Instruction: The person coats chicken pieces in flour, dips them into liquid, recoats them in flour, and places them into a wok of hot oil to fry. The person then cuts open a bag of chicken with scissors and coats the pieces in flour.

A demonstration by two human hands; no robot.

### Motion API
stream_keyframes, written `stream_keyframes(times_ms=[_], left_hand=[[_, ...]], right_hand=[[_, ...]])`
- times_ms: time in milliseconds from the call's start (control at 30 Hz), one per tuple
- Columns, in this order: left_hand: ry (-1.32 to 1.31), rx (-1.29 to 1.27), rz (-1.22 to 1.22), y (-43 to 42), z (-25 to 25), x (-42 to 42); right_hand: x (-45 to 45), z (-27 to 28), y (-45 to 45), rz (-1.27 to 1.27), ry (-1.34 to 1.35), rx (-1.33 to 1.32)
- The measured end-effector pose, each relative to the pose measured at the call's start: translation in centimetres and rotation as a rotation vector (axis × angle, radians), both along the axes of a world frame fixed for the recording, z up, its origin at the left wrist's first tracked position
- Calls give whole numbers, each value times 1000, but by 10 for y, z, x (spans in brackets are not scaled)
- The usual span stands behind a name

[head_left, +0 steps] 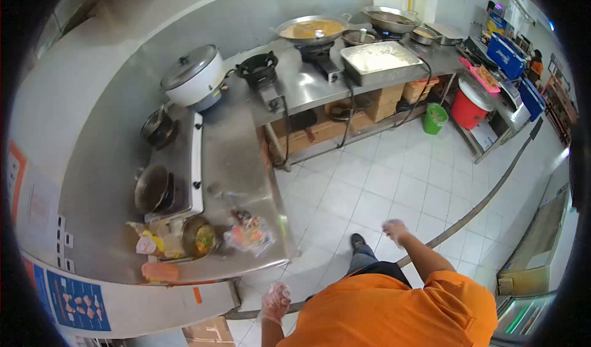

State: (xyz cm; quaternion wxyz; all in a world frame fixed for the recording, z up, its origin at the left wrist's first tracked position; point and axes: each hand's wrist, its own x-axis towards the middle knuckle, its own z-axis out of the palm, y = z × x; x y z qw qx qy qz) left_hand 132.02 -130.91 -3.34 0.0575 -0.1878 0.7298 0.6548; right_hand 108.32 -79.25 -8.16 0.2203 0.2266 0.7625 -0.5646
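Note:
My left hand [276, 301], in a clear plastic glove, is low in the view beside the end of the steel counter [237, 153]; its fingers look curled, and whether it holds anything cannot be made out. My right hand [394, 230], also gloved, hangs over the tiled floor with its fingers apart and nothing in it. On the counter near my left hand lie a clear plastic bag with colourful contents [249, 235] and a metal bowl of chopped food [199, 236]. A pan [152, 188] sits on the two-burner stove [192, 162].
A white cooker [194, 79] stands at the counter's corner. Along the back are woks [314, 29], burners and a tray of white food [380, 57]. A green bin [434, 119] and a red bucket [471, 105] stand beyond. A hose [480, 206] crosses the floor.

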Motion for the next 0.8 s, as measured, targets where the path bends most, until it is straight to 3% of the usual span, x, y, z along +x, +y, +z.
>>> stream_keyframes(times_ms=[33, 67, 100, 200, 300, 367, 433, 633, 800], left_hand=[[33, -246, -96, 26, 22, -43], [85, -307, -125, 47, 32, -81], [138, -370, -151, 68, 41, -119], [215, 96, -15, 137, 12, -226], [-15, 659, 174, 197, -6, -333], [-223, 1044, 402, 252, 12, -408], [-256, 1002, 358, 277, 12, -475], [-242, 898, 259, 327, 31, -673], [-239, 915, 282, 356, 26, -853]], right_hand=[[4, -50, 61, 13, 38, 51], [8, -96, 119, 25, 74, 103], [15, -72, 146, -302, -191, -80], [5, -46, 231, -569, -229, -55], [-33, -31, 303, -749, -139, -216], [-79, 30, 311, -837, -76, -250], [-143, 54, 324, -892, -40, -392], [-354, 44, 329, -766, 141, -592], [-537, 141, 276, -583, 154, -538]])
